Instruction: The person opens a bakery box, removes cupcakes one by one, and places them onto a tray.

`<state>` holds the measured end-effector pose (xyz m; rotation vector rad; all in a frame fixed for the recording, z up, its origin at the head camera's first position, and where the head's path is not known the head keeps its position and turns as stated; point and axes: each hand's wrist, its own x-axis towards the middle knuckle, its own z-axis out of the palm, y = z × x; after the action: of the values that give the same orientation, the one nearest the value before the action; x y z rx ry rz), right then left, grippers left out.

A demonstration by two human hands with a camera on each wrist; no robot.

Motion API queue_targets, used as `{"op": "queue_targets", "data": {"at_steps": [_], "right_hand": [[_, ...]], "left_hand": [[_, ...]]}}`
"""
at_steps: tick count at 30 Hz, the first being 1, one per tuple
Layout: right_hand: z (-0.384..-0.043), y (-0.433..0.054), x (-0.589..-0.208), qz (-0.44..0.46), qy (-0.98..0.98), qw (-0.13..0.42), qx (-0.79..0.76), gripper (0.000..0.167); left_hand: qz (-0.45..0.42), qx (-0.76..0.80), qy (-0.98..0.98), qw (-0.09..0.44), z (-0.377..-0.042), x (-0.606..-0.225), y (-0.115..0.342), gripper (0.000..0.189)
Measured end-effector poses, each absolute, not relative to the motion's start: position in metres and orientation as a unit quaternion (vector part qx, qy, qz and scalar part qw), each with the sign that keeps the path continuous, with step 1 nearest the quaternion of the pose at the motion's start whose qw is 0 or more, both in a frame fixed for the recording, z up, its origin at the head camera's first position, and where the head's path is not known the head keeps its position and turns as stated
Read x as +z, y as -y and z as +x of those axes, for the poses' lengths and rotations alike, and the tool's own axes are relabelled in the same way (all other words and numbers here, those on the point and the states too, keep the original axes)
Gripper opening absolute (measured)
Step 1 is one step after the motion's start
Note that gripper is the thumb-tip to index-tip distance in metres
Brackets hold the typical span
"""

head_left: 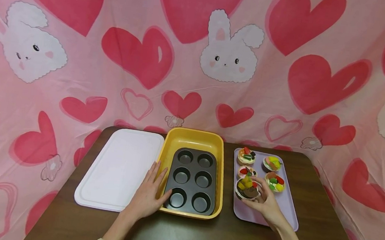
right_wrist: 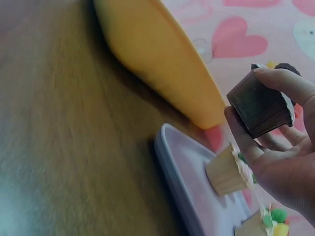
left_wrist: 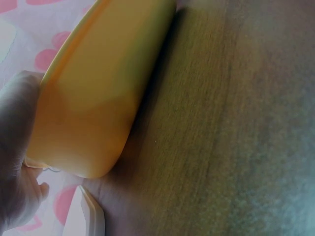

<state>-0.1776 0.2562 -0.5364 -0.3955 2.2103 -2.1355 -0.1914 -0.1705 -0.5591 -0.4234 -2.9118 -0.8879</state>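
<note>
My right hand (head_left: 268, 204) holds a dark brown toy cupcake (head_left: 247, 188) with yellow and red pieces on top, thumb on one side and fingers on the other. In the right wrist view the cupcake (right_wrist: 261, 103) is tilted and raised above the lilac tray (right_wrist: 189, 172). Several other cupcakes with fruit toppings, such as one with a yellow top (head_left: 272, 163), sit on that tray. My left hand (head_left: 146, 196) rests on the left rim of the yellow bin (head_left: 196, 135), fingers spread and straight. Inside the bin lies a dark muffin pan (head_left: 191, 181), its cups bare.
A white lid-like board (head_left: 118, 167) lies left of the bin, its right edge close to the bin's wall. All of these stand on a brown wooden table (head_left: 174, 234). Behind it hangs a pink cloth (head_left: 184, 65) with hearts and rabbits.
</note>
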Motion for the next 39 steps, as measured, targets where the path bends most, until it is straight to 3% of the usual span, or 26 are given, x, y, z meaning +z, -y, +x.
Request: {"op": "queue_targets", "data": {"at_steps": [10,23,39], "right_hand": [[-0.162,-0.276,-0.543,-0.065,-0.748,-0.006,-0.66,0.072],[-0.153,-0.295,-0.558,-0.058,-0.761,-0.065,-0.643,0.069],[-0.143,-0.315,-0.564,0.062,-0.796,-0.025,-0.601,0.07]], "left_hand": [[-0.132,-0.289,0.948,0.028,-0.191,-0.559,0.171,0.084],[-0.127,-0.298,0.946,0.017,-0.192,-0.558,0.171,0.085],[-0.135,-0.29,0.947,0.04,-0.19,-0.562,0.17,0.084]]}}
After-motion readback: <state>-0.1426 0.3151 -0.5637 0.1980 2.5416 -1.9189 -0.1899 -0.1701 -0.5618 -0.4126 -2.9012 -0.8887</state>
